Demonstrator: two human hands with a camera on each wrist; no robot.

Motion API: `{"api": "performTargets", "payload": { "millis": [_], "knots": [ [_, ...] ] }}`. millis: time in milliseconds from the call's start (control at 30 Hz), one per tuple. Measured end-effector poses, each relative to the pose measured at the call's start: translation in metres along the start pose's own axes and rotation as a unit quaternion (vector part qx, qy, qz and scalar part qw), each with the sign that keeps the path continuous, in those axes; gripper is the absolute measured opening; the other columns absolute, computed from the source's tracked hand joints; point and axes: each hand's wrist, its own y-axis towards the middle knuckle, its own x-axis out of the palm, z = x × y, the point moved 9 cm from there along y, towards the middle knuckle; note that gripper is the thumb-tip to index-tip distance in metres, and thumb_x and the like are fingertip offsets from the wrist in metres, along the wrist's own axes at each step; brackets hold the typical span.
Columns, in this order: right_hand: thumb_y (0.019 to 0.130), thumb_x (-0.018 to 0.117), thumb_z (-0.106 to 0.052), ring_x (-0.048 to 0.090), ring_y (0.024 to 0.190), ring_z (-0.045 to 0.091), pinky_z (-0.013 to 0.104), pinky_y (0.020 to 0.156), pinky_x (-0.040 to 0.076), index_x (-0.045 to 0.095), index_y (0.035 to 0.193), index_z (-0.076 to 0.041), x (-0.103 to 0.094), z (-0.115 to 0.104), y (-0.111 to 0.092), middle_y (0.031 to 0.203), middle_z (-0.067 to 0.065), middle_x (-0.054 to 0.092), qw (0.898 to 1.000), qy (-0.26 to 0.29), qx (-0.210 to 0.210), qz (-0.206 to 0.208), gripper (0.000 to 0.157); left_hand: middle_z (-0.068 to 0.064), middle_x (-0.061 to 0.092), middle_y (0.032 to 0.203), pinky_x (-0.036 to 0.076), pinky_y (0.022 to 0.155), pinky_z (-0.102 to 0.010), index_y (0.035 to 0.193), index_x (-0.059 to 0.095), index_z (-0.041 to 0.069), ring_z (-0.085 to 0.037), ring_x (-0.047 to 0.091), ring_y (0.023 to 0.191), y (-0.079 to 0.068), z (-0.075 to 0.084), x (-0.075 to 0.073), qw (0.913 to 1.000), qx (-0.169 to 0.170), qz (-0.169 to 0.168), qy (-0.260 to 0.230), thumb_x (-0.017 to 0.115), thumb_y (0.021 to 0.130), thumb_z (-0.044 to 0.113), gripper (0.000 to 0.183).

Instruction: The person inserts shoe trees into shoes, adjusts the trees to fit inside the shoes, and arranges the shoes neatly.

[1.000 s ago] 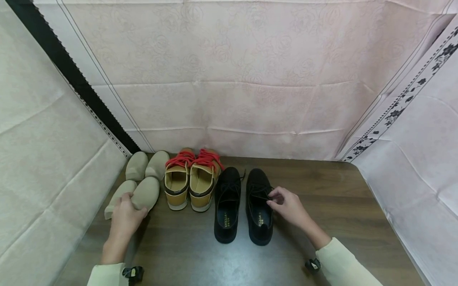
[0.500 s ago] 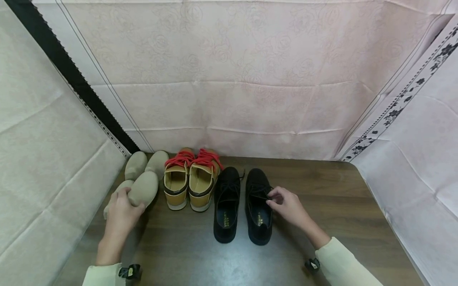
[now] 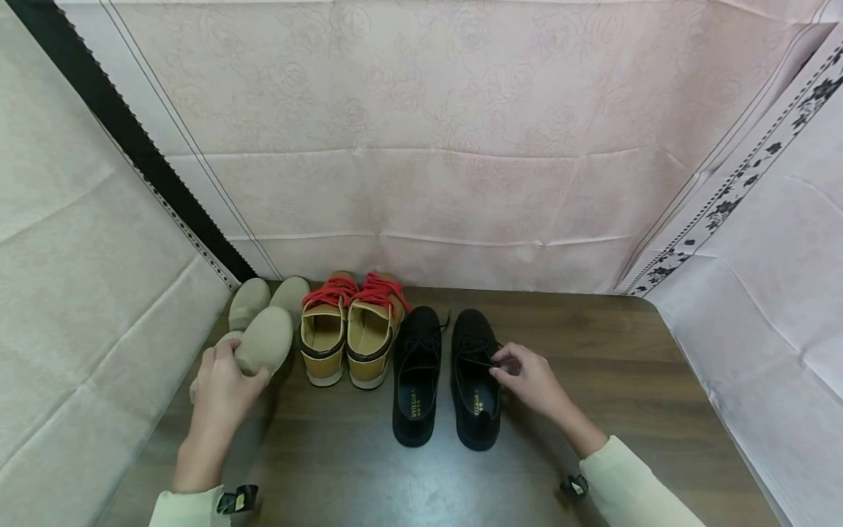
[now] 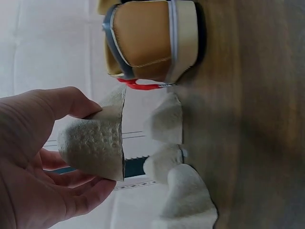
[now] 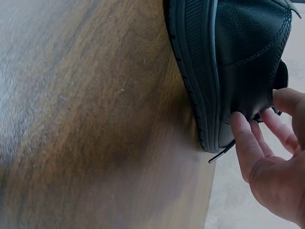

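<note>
My left hand (image 3: 220, 388) grips a pale grey moulded-pulp shoe insert (image 3: 266, 340) between thumb and fingers. In the left wrist view, that insert (image 4: 93, 148) is raised off the wooden surface. Another pale insert (image 4: 188, 200) lies below it, partly hidden by the hand in the head view. Two more inserts (image 3: 249, 304) stand behind. On the right, my right hand (image 3: 530, 377) pinches the side edge of a black lace-up shoe (image 3: 476, 395) by its opening. The right wrist view shows fingertips (image 5: 238, 119) against the shoe's outer side, beside a loose lace end (image 5: 221, 152).
A second black shoe (image 3: 416, 395) stands left of the touched one. Tan shoes with red laces (image 3: 372, 333) stand between it and the inserts. White patterned cloth (image 3: 428, 197) walls the back and both sides of the wooden surface (image 3: 579, 344).
My left hand has shifted slightly left, raising the insert it holds, which now covers more of the inserts behind. The right hand stays at the black shoe.
</note>
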Motion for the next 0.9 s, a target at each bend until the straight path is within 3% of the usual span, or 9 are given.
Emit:
{"api": "performTargets", "payload": {
  "millis": [300, 633, 900],
  "knots": [
    [0.096, 0.075, -0.019, 0.068, 0.095, 0.017, 0.033, 0.081, 0.059, 0.069, 0.109, -0.017, 0.000, -0.001, 0.000, 0.107, 0.003, 0.069, 1.000, 0.000, -0.003, 0.001, 0.014, -0.036, 0.053, 0.123, 0.046, 0.087, -0.070, 0.135, 0.051, -0.010, -0.057, 0.055, 0.108, -0.003, 0.023, -0.010, 0.9997, 0.019, 0.007, -0.012, 0.078, 0.081, 0.016, 0.066],
    [0.096, 0.075, -0.018, 0.067, 0.095, 0.018, 0.031, 0.079, 0.059, 0.070, 0.109, -0.016, -0.001, -0.002, -0.001, 0.108, 0.004, 0.070, 1.000, 0.006, 0.001, -0.004, 0.014, -0.038, 0.054, 0.126, 0.045, 0.096, -0.067, 0.133, 0.053, -0.013, -0.055, 0.053, 0.116, -0.005, 0.049, -0.014, 0.9979, 0.052, 0.024, -0.032, 0.079, 0.081, 0.012, 0.064],
    [0.096, 0.074, -0.018, 0.067, 0.096, 0.017, 0.030, 0.080, 0.058, 0.069, 0.110, -0.018, 0.001, -0.001, 0.000, 0.109, 0.002, 0.069, 1.000, 0.003, 0.007, -0.009, 0.015, -0.036, 0.054, 0.126, 0.048, 0.090, -0.066, 0.136, 0.053, -0.011, -0.055, 0.056, 0.112, -0.011, 0.070, -0.012, 0.9959, 0.077, 0.027, -0.039, 0.079, 0.081, 0.013, 0.065]
  ]
}}
